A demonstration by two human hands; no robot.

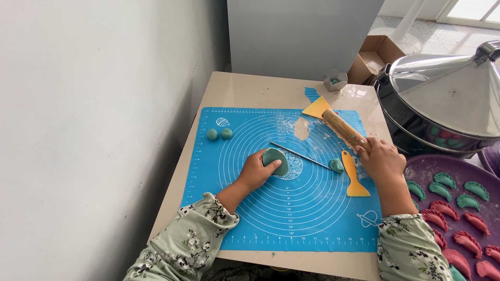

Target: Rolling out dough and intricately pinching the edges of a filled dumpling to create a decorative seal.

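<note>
Teal dough disc pinched in my left hand; right hand wrapped the wooden rolling pin (best rolled edge-thin, evenly).

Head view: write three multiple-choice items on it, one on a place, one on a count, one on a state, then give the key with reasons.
1. Where do the small green dough balls lie?
A. On the blue mat's far left part
B. On the purple tray
C. Inside the steamer

2. How many yellow scrapers are on the table?
A. One
B. Two
C. Four

3. What is the left hand doing?
A. Resting empty
B. Holding a flat green dough piece
C. Gripping the metal rod

Key: 1 A, both balls sit on the blue mat near the wall. 2 B, a yellow scraper lies by the right hand and another at the mat's far edge. 3 B, its fingers curl around the green dough piece.
</note>
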